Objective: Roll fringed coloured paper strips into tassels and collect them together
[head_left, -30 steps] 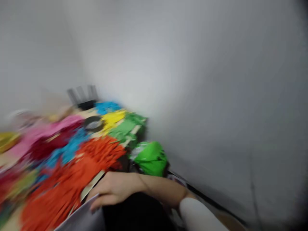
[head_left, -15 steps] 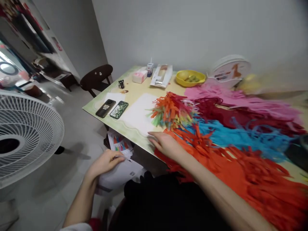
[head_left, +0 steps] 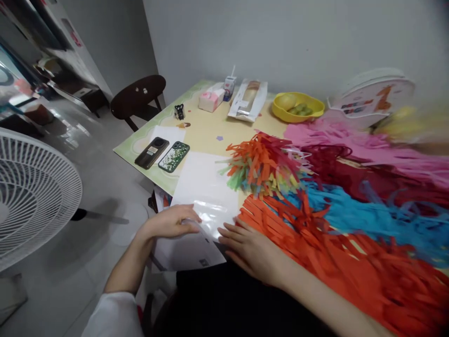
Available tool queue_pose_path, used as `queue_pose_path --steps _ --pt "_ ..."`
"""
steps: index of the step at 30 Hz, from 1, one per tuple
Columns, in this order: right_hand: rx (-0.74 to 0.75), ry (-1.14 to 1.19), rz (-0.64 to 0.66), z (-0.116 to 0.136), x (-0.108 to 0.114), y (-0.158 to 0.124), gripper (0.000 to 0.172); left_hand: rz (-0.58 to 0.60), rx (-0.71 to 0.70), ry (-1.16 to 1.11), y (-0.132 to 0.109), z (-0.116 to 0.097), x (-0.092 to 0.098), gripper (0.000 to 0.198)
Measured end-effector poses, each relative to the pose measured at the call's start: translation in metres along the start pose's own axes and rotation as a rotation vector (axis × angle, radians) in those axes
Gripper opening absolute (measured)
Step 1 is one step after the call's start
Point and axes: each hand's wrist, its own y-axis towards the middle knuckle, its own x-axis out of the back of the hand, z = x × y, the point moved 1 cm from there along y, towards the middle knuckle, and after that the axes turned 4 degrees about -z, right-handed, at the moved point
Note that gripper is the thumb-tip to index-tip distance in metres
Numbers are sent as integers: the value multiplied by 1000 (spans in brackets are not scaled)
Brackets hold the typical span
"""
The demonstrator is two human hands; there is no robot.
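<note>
My left hand (head_left: 170, 223) is at the table's front edge, thumb and fingers closed on a white plastic bag (head_left: 187, 250). The bag hangs below the edge, and its glossy upper part (head_left: 210, 213) rests on the tabletop. My right hand (head_left: 250, 245) lies at the bag's right side, fingers stretched out, beside a heap of orange fringed strips (head_left: 336, 252). Beyond the hands is a plain white sheet (head_left: 201, 175). A multicoloured fringed bunch (head_left: 263, 161) sits at the sheet's right side.
Two phones (head_left: 152, 152) lie left of the sheet. Blue (head_left: 354, 206), dark red and pink (head_left: 379, 145) strips cover the table's right side. A tissue pack (head_left: 211, 98), a wrapped packet (head_left: 247, 100) and a yellow bowl (head_left: 298, 107) stand behind. A fan (head_left: 35, 196) stands left.
My left hand has risen with the bag, bringing its upper part onto the tabletop. My right hand has shifted nearer, with fingers spread at the bag's side. The view has turned slightly.
</note>
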Motion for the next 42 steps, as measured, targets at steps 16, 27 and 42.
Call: queue_pose_path --steps 16,27,42 --pt "-369 74 -221 -92 23 157 44 -36 148 -288 38 43 18 36" --pt "-255 42 -197 -100 24 153 37 -51 199 -282 38 45 12 46" --pt "-343 99 -307 -73 -3 112 35 -51 192 -308 37 46 13 41"
